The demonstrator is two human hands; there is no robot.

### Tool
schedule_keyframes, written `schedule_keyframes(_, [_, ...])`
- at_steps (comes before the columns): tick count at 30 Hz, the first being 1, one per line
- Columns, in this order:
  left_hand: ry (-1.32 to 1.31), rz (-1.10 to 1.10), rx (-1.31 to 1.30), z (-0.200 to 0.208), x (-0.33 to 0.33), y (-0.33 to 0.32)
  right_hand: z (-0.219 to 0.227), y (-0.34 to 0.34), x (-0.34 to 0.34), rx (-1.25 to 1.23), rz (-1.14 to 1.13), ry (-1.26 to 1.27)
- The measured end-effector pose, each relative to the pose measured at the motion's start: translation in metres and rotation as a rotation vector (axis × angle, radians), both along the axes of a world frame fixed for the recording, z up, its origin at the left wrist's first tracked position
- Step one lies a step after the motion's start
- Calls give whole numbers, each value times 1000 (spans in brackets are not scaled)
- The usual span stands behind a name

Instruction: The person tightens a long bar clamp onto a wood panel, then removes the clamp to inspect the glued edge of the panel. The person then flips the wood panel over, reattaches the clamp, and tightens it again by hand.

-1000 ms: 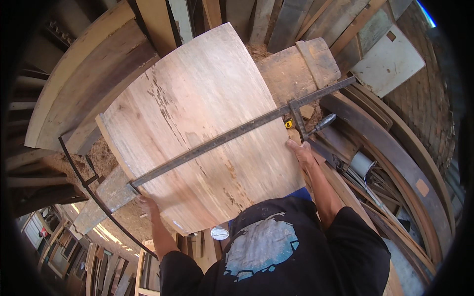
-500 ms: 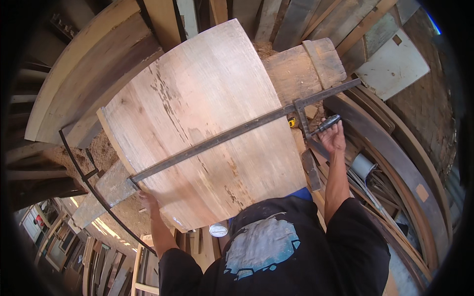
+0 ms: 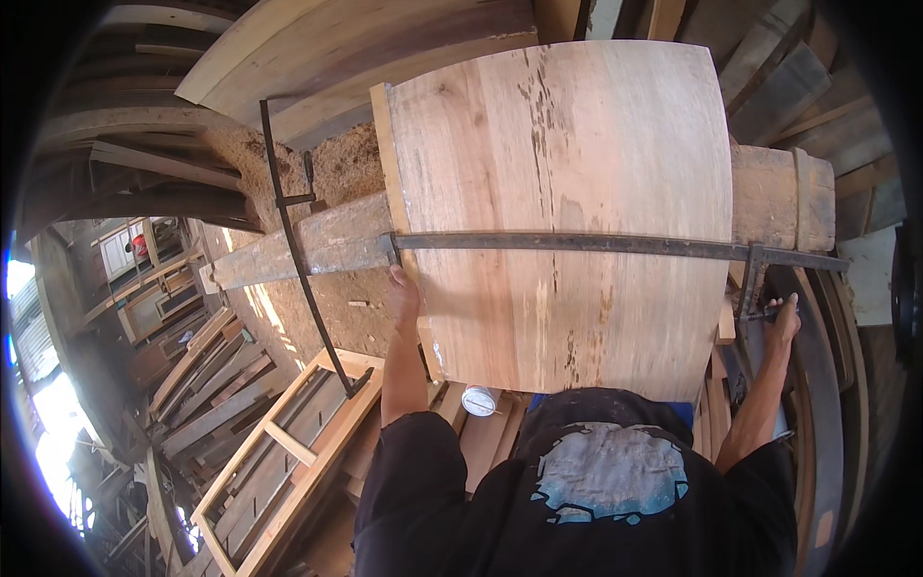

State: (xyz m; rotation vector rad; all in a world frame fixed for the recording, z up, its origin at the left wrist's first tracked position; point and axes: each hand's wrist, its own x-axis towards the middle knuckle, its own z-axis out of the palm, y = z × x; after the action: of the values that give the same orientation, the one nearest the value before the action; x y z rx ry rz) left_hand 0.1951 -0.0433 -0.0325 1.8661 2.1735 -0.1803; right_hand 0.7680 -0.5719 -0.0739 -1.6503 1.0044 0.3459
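Note:
A broad panel of joined pale boards (image 3: 635,154), slightly bowed, lies before me with dark streaks in its grain. Across it runs a long metal bar clamp (image 3: 567,243), one jaw at the panel's left edge and the sliding jaw beyond its right edge. My left hand (image 3: 405,296) is closed at the left jaw, against the panel's edge; its fingers are partly hidden. To the right, my right hand (image 3: 784,322) grips the clamp's screw handle, which is mostly covered by the fingers.
Under the panel extends a thick worn plank (image 3: 336,236). A second bar clamp (image 3: 288,216) stands left of it, near a wooden frame (image 3: 288,444). Sawdust (image 3: 341,163) and curved boards (image 3: 375,48) lie beyond. A white round container (image 3: 479,400) sits below the panel.
My view has turned, so the panel and clamp now appear further right and the bar nearly level. Both hands stay at the clamp's two ends; the right hand's fingers now cover more of the handle.

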Motion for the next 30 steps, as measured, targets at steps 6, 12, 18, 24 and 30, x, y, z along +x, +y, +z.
schedule_keyframes(6, [-14,-81,46,-35,-23,13,28,-27,-13,726,120,42])
schedule_keyframes(12, [199,-316,163,-56,-131,22,-12,-11,7,-50,398,115])
schedule_keyframes(18, [-127,72,47,-14,6,-1,34,-29,-12,743,69,103])
schedule_keyframes(24, [-158,110,41,-15,-1,5,-2,-9,-18,1105,-202,-138])
schedule_keyframes(30, [-37,151,-15,-15,-7,6,-3,8,-8,541,-272,23])
